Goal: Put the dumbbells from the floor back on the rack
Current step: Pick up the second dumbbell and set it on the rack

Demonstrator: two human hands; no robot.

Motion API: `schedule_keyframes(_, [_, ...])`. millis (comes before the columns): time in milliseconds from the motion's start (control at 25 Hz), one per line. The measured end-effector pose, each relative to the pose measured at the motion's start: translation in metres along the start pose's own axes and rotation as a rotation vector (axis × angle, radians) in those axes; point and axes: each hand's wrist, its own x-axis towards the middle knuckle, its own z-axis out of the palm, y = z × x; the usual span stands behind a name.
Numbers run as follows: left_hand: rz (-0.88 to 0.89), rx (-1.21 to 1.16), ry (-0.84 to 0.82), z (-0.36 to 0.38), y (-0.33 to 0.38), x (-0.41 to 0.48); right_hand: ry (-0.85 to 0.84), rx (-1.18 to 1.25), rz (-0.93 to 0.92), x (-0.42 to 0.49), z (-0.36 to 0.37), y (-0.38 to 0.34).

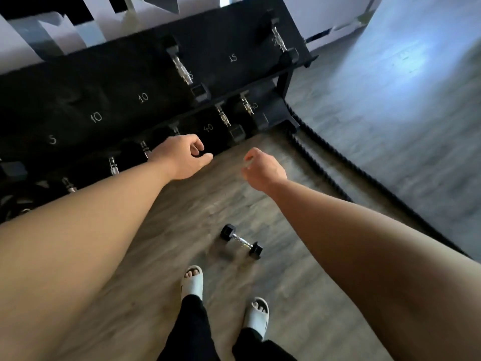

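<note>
One small black hex dumbbell [241,241] with a chrome handle lies on the wood floor just ahead of my feet. The black two-tier rack [109,100] stands beyond it, with chalk weight numbers on its shelves. Two dumbbells rest on the top shelf [183,70] [279,39], and several sit on the lower shelf. My left hand [183,157] hangs in front of the lower shelf, fingers loosely curled, holding nothing. My right hand [261,169] is beside it over the floor, also loosely curled and empty. Both hands are well above the floor dumbbell.
A thick black battle rope [320,162] runs along the floor to the right of the rack. My feet in white slides [192,282] [257,315] stand on the wood floor. A paler floor area lies far right.
</note>
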Motion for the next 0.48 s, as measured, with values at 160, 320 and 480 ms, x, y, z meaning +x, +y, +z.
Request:
schedule_keyframes(160, [-0.031, -0.03, -0.06, 0.053, -0.033, 0.0, -0.032, 0.026, 0.034, 0.003, 0.051, 0.036])
schedule_keyframes(320, [-0.06, -0.066, -0.106, 0.114, -0.061, 0.016, -0.054, 0.043, 0.063, 0.021, 0.106, 0.072])
schedule_keyframes(480, [-0.058, -0.063, -0.158, 0.205, -0.095, 0.036, -0.094, 0.004, 0.103, 0.043, 0.17, 0.136])
